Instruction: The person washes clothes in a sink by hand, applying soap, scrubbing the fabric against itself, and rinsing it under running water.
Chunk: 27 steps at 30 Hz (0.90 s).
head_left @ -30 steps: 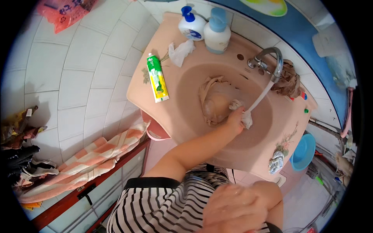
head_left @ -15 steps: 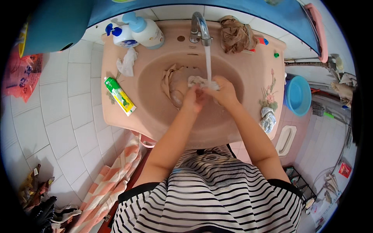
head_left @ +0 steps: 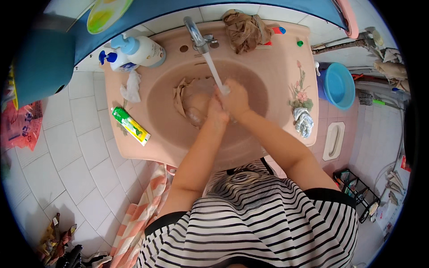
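Under the tap (head_left: 195, 35) a stream of water falls onto my two hands, which are pressed together over the pink basin (head_left: 156, 111). My right hand (head_left: 237, 98) is closed, its fingers curled in the stream. Against it, lower and to the left, my left hand (head_left: 217, 110) is closed too. They squeeze a small pale cloth, now almost wholly hidden by the fingers. Left of my hands, a beige cloth (head_left: 179, 98) lies partly under the water in the basin.
Two pump bottles (head_left: 149, 51), a white crumpled cloth (head_left: 132, 85) and a green-yellow tube (head_left: 130, 126) rest on the left of the sink. A brown cloth bundle (head_left: 246, 32) sits behind, a small patterned cloth (head_left: 303, 122) at right. Blue buckets (head_left: 342, 85) stand beyond.
My hands have drawn closer together, and the pale cloth that showed between them is now mostly covered. The whole view has turned and shifted slightly.
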### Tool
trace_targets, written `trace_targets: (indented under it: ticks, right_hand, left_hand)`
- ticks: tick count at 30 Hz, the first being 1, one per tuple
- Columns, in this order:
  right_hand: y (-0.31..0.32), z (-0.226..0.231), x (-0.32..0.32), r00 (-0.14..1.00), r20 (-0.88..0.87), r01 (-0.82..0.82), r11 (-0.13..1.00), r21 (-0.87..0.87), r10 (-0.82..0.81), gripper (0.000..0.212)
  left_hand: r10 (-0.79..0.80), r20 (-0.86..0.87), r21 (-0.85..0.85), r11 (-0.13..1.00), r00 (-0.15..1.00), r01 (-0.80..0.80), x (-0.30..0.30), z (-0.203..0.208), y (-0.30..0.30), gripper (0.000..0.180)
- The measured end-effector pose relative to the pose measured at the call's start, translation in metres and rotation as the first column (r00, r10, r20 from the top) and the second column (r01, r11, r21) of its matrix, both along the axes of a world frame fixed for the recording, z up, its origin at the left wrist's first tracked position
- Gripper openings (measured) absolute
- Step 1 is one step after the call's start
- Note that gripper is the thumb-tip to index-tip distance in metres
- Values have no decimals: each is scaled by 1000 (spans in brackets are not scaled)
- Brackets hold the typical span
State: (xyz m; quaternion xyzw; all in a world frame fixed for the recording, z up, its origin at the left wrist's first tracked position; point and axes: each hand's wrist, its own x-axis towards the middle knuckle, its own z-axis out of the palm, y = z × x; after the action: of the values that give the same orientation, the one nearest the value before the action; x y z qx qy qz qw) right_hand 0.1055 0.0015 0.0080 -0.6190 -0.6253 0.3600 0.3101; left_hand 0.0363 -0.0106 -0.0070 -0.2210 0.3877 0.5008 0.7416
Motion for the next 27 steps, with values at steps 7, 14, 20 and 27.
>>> trace_targets:
  ticks: [7, 14, 20, 27]
  right_hand:
    - [-9, -5, -10, 994, -57, 88, 987, -135, -96, 30]
    - [13, -23, 18, 980, 134, -166, 975, 146, 147, 35]
    - [31, 11, 27, 959, -155, -246, 969, -31, 239, 29]
    - [-29, 61, -23, 849, -53, -515, 847, 137, 525, 20]
  left_hand:
    - [92, -164, -129, 985, 982, -114, -32, -41, 1, 41]
    - [84, -413, 295, 954, 907, 46, -39, 61, -6, 55]
    - [20, -428, 306, 944, 904, 124, -42, 59, -26, 77]
    - [-307, 104, 634, 753, 946, 174, -59, -44, -26, 54]
